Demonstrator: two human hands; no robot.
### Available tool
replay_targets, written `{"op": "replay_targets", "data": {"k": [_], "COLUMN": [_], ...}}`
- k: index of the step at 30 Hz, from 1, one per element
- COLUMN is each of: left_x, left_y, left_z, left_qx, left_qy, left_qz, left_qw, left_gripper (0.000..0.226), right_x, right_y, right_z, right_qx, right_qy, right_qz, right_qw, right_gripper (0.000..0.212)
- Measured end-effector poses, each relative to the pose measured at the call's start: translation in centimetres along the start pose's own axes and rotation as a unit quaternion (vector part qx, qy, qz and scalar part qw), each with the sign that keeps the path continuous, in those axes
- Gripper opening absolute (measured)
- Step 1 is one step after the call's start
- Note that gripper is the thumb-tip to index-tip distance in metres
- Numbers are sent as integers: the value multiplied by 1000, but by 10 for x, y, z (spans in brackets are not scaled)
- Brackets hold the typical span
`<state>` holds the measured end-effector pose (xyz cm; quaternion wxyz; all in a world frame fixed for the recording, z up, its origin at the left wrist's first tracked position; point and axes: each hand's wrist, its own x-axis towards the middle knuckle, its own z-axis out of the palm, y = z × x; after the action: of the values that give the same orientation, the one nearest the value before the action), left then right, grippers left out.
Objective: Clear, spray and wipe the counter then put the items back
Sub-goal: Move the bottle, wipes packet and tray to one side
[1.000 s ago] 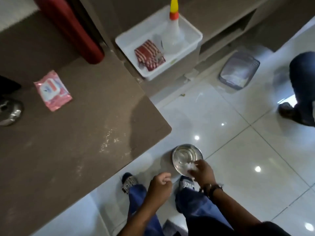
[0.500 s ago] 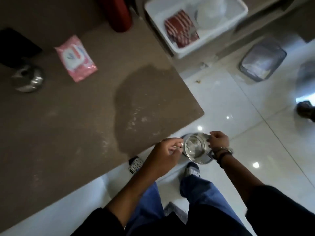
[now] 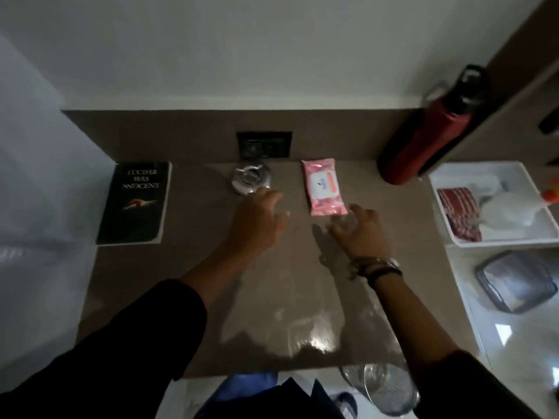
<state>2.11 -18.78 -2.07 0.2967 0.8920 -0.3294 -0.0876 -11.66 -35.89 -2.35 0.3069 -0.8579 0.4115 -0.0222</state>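
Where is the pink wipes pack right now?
In the head view the pink wipes pack lies flat near the back of the counter, right of centre, between the round metal lid and the red bottle.

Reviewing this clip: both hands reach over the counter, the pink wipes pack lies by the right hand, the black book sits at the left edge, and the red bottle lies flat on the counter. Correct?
Not quite. The red bottle is not lying flat; it stands in the back right corner, as the head view shows. The rest holds: left hand and right hand reach over the counter, pink wipes pack by the right hand, black book at the left edge.
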Motion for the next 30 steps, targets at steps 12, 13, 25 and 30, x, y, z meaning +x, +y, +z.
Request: {"op": "replay_targets", "data": {"k": [12,13,25,30], "left_x": [95,91,-53,-58], "left_y": [-69,-69,-194,-206], "left_z": [3,-1,-89,-85], "left_qx": [120,120,117,89], "left_qy": [-88,-80,219,171], "left_qz": [-97,-101,-312,-355], "left_qw": [984,984,917,915], "left_gripper": [95,96,88,91], "right_x": [79,75,42,75], "right_y": [-56,-59,-254,-290], "right_z": [66,63,174,234], "right_qx": [-106,-98,-34,-123], "right_qy": [39,42,-101,-174], "right_qz": [69,59,-446,-539], "right_qw": [991,993,889,815], "right_gripper": [63,64,44,43]}}
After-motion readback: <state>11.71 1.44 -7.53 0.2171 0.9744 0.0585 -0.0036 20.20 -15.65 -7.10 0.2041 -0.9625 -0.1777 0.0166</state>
